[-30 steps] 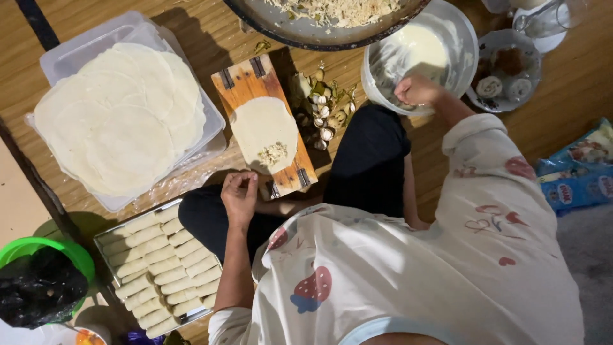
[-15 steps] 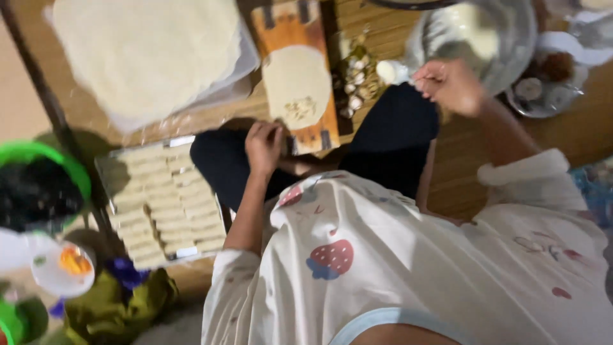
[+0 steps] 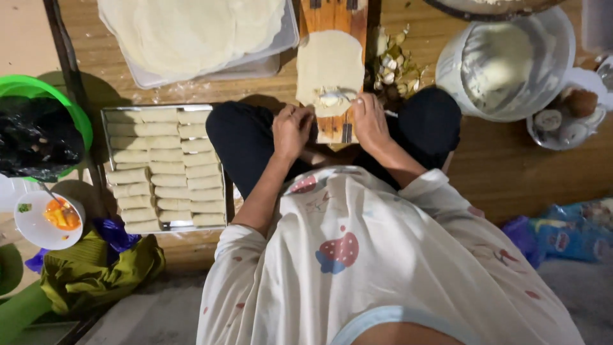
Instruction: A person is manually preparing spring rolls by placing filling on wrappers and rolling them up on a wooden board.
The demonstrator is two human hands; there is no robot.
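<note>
While both hands rest on the wrapper laid on the wooden board, left hand lies loosely curled, empty; right hand pinches its near edge, keeping filling just ahead for rolling.

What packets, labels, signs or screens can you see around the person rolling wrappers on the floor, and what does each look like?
Blue plastic packets: on the floor at the right edge, beside the person's sleeve; flat, crinkled, glossy blue with small red and white patches.
Purple-blue plastic bag: just left of those packets, crumpled, partly hidden by the sleeve.
No signs or screens are in view.
</note>
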